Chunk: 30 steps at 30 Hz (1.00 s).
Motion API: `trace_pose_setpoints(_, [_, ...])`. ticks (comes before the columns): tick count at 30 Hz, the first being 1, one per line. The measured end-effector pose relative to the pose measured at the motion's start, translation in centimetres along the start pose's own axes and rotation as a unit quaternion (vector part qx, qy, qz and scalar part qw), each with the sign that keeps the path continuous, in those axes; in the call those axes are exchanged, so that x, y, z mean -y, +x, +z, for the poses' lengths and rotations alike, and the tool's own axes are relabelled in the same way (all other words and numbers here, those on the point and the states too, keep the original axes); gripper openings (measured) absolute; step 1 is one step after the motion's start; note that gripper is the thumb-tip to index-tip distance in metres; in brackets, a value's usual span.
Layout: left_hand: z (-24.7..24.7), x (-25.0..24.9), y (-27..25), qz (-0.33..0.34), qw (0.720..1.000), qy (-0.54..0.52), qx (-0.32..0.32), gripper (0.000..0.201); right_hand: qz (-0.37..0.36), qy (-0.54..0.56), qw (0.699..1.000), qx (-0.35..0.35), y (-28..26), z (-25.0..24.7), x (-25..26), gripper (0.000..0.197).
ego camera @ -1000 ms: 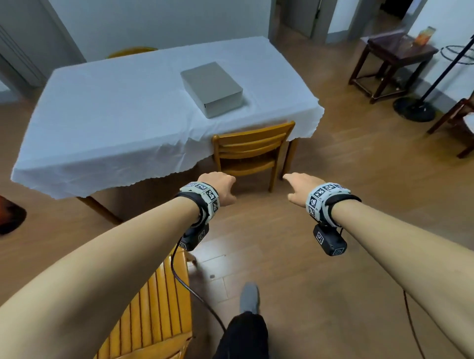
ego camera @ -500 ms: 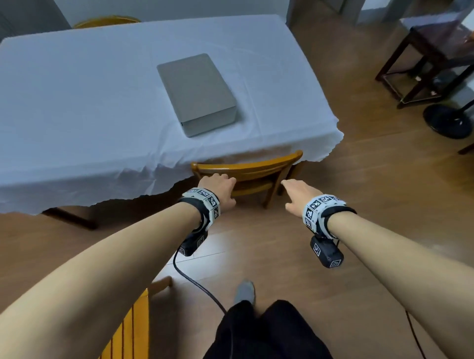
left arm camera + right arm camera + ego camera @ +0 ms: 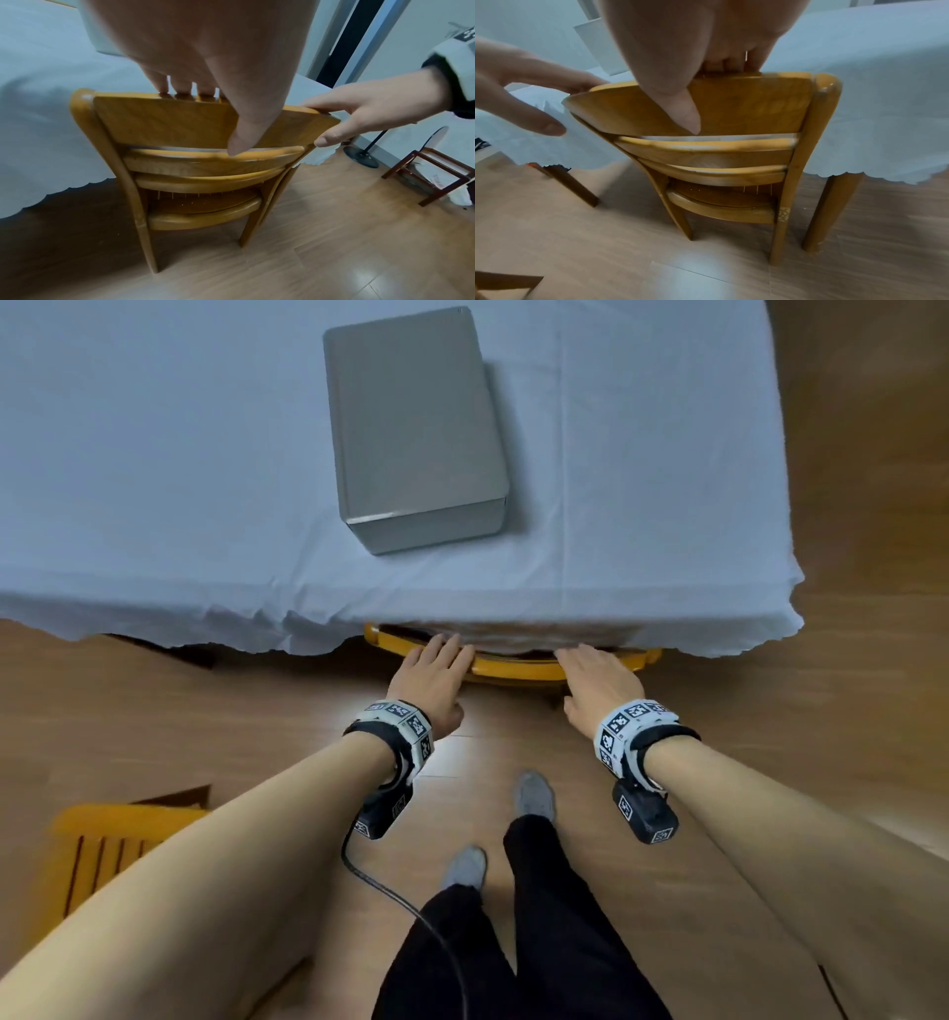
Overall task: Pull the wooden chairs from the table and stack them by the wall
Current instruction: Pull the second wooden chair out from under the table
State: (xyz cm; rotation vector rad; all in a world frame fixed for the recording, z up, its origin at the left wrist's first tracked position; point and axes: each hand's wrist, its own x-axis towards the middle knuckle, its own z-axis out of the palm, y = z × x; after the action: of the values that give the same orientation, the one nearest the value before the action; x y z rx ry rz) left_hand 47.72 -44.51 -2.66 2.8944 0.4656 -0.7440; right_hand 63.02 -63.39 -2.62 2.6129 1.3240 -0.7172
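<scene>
A yellow wooden chair (image 3: 513, 667) is tucked under the white-clothed table (image 3: 154, 480); only its top rail shows in the head view. My left hand (image 3: 431, 670) holds the rail's left part, fingers hooked over the top edge, thumb down its back face (image 3: 213, 118). My right hand (image 3: 595, 680) grips the rail's right part the same way (image 3: 700, 95). Both wrist views show the chair's back slats (image 3: 205, 162), seat and legs standing on the floor. A second wooden chair (image 3: 113, 839) stands at my lower left, partly hidden by my left arm.
A grey box (image 3: 416, 428) lies on the tablecloth beyond the chair. A table leg (image 3: 831, 213) stands just right of the chair. A dark side table (image 3: 437, 178) and a lamp base (image 3: 362, 158) are off to the right. My feet (image 3: 534, 796) are on bare wooden floor behind the chair.
I have stepped up to the table and my view has tipped down. Both hands moved forward from above the floor onto the chair's top rail and closed on it.
</scene>
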Motion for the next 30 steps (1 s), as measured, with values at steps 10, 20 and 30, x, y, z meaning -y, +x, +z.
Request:
trace_pose_setpoints(10, [-0.4,-0.5,4.6,-0.031,0.999,-0.008,0.02,0.045,0.003,-0.026,0.99,0.136,4.9,-1.0,-0.2,0.031])
trace_pose_setpoints(20, [-2.3,-1.6,4.1,-0.042,0.997,0.014,0.059,0.009,0.02,-0.001,0.987,0.16,3.5,-2.2,-0.2,0.062])
trace_pose_setpoints(30, [-4.7,-3.4,-2.4,0.025,0.997,0.037,0.066,0.019,0.053,0.018,0.986,0.156,-4.2,-3.9,1.7,0.06])
